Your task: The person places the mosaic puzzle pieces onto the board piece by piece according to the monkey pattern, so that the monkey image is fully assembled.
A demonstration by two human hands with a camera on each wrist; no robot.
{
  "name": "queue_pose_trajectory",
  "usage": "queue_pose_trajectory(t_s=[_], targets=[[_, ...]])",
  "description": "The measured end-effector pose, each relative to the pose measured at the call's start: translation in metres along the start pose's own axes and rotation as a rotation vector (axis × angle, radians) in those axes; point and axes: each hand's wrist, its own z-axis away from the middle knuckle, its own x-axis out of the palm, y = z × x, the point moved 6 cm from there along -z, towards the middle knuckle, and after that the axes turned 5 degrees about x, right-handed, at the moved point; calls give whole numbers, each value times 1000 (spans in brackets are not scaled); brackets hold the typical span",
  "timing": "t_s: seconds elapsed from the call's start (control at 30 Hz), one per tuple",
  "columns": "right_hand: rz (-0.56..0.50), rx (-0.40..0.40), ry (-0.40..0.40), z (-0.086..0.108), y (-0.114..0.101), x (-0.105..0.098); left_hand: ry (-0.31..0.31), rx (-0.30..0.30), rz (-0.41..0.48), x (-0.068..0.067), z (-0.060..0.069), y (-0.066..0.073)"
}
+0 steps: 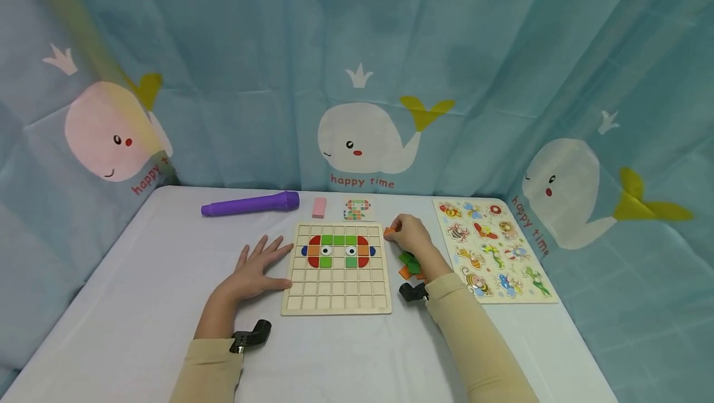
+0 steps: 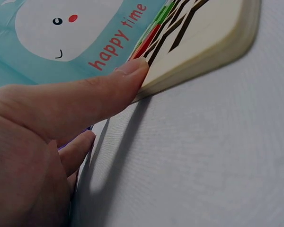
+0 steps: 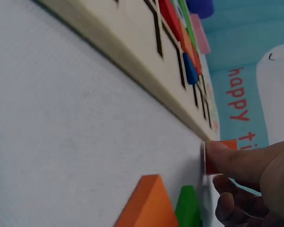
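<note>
A wooden grid board (image 1: 337, 291) lies mid-table with red, green, orange, blue and eye-marked pieces set in its upper rows. My left hand (image 1: 253, 273) lies at its left side, fingers spread; in the left wrist view the thumb (image 2: 128, 75) touches the board's edge (image 2: 213, 61). Beyond the board's upper right corner my right hand (image 1: 411, 235) pinches an orange square piece (image 1: 388, 231), also seen in the right wrist view as an orange piece (image 3: 222, 163) between thumb and fingers. Green pieces (image 1: 411, 263) and orange pieces (image 1: 405, 273) lie loosely below that hand.
A picture card (image 1: 357, 209) and a pink block (image 1: 319, 208) are behind the board. A purple stick (image 1: 251, 204) lies at the back left. An insect picture board (image 1: 491, 251) lies on the right, partly under the right forearm. A whale-print curtain surrounds the table.
</note>
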Motion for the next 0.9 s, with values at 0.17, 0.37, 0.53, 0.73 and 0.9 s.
queue_pose_trajectory(t_s=[0.17, 0.37, 0.53, 0.73, 0.9], targets=[[-46, -48, 18, 14, -14, -3, 3, 0, 4, -1, 1, 0], [-126, -127, -8, 40, -33, 6, 1, 3, 0, 0, 0, 0], [-170, -195, -104, 63, -51, 22, -1, 1, 5, 0, -1, -1], [-169, -251, -150, 85, -73, 37, 0, 9, 1, 1, -1, -1], [-198, -250, -167, 93, -82, 51, -6, 4, -5, 0, 0, -2]])
